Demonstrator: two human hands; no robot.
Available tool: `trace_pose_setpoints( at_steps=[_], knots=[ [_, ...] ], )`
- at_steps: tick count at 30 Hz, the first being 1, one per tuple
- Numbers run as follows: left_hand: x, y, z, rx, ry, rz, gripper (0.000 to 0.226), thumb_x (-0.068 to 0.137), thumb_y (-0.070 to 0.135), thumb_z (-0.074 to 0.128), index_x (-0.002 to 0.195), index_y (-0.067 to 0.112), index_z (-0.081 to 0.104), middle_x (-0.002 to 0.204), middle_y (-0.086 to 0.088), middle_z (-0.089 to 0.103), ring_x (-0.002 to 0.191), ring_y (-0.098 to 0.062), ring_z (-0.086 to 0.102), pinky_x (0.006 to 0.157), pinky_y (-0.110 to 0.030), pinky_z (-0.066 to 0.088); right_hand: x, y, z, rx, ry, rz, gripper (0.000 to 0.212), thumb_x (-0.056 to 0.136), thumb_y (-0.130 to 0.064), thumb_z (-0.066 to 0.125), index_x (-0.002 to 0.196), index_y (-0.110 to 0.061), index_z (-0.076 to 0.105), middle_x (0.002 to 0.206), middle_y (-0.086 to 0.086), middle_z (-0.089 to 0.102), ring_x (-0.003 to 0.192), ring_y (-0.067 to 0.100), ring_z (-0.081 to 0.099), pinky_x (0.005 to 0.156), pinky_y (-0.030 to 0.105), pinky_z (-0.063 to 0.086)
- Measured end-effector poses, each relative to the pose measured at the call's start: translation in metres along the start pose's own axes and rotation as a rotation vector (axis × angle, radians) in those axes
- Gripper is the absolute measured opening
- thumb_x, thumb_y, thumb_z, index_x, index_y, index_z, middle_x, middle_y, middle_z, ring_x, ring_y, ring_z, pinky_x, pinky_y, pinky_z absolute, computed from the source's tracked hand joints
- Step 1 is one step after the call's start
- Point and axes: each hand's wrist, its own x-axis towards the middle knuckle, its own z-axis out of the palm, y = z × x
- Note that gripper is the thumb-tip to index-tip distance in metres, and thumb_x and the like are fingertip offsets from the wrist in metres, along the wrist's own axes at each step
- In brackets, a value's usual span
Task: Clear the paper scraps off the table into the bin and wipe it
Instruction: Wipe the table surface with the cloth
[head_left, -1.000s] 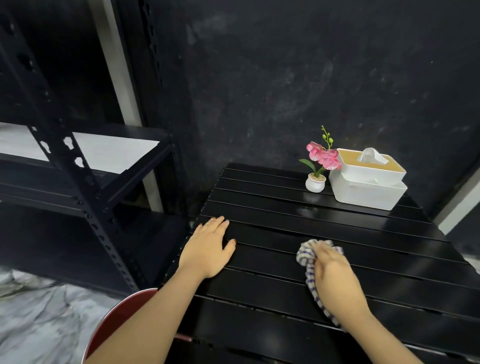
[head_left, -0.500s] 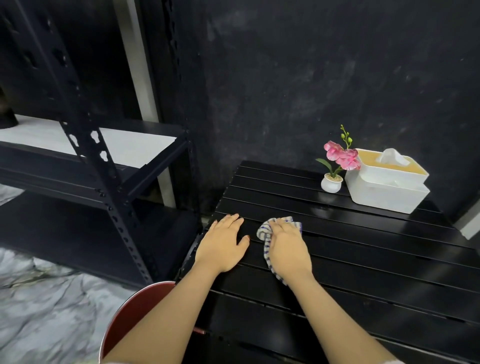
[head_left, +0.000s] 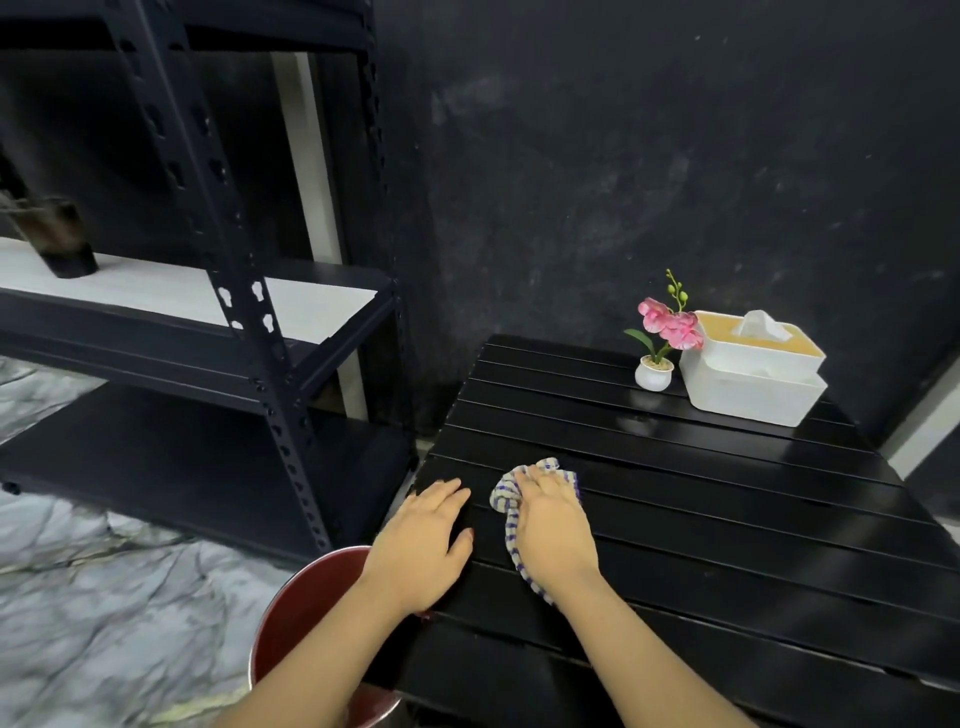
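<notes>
My right hand (head_left: 553, 535) presses a white-and-blue striped cloth (head_left: 508, 498) flat against the black slatted table (head_left: 727, 519), near its left side. Most of the cloth is hidden under the palm. My left hand (head_left: 423, 543) lies flat on the table's left edge, fingers spread, holding nothing. Just beside the table's left edge, under my left forearm, stands a red bin (head_left: 306, 618) on the floor; its inside is dark. No paper scraps are visible on the table.
A white tissue box (head_left: 748, 379) and a small potted pink flower (head_left: 657, 358) stand at the table's back right. A black metal shelf rack (head_left: 249, 291) stands to the left. The floor (head_left: 104, 613) is grey marble.
My right hand slid the cloth leftward across the table, from the middle to beside my left hand. The left hand stayed put. The view shifted left.
</notes>
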Motion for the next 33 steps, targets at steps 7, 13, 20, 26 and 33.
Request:
trace_pose_setpoints(
  at_steps=[7,13,20,26,33],
  knots=[
    [-0.037,0.006,0.007,-0.022,0.019,-0.025,0.056,0.095,0.036,0.038,0.147,0.022,0.022,0.157,0.006,0.019,0.145,-0.009,0.012,0.118,-0.027,0.005,-0.043,-0.021,0.004,0.031,-0.001,-0.023,0.053,0.094,-0.009,0.032,0.144,-0.017,0.02,0.156,0.002,0.019,0.144,0.016,0.01,0.118,0.027,0.006],
    [-0.048,0.01,0.014,0.01,0.06,-0.036,0.055,0.096,0.038,0.034,0.147,0.022,0.023,0.157,0.006,0.018,0.146,-0.011,0.01,0.118,-0.03,0.005,-0.066,-0.025,0.005,0.025,0.003,-0.046,0.052,0.093,-0.011,0.031,0.144,-0.015,0.021,0.155,0.003,0.021,0.144,0.014,0.011,0.119,0.027,0.004],
    [-0.048,0.008,0.015,0.007,0.056,-0.031,0.054,0.096,0.039,0.034,0.146,0.021,0.024,0.157,0.005,0.019,0.146,-0.011,0.011,0.12,-0.032,0.008,-0.083,-0.009,-0.01,0.066,0.025,0.03,0.048,0.097,-0.011,0.028,0.144,-0.018,0.022,0.156,0.0,0.019,0.144,0.014,0.011,0.117,0.025,0.006],
    [-0.05,0.009,0.015,0.01,0.064,-0.038,0.053,0.097,0.039,0.032,0.147,0.021,0.024,0.157,0.006,0.02,0.146,-0.011,0.012,0.121,-0.032,0.008,-0.097,0.027,-0.022,0.048,0.069,0.093,0.05,0.095,-0.009,0.031,0.144,-0.02,0.024,0.155,-0.001,0.021,0.144,0.013,0.013,0.116,0.023,0.007],
    [-0.052,0.01,0.015,0.012,0.068,-0.039,0.053,0.097,0.039,0.032,0.147,0.021,0.024,0.157,0.005,0.021,0.145,-0.011,0.012,0.12,-0.032,0.009,-0.118,0.077,-0.043,0.016,0.118,0.178,0.047,0.096,-0.012,0.03,0.142,-0.019,0.029,0.153,0.002,0.026,0.143,0.014,0.018,0.117,0.024,0.01]
  ],
)
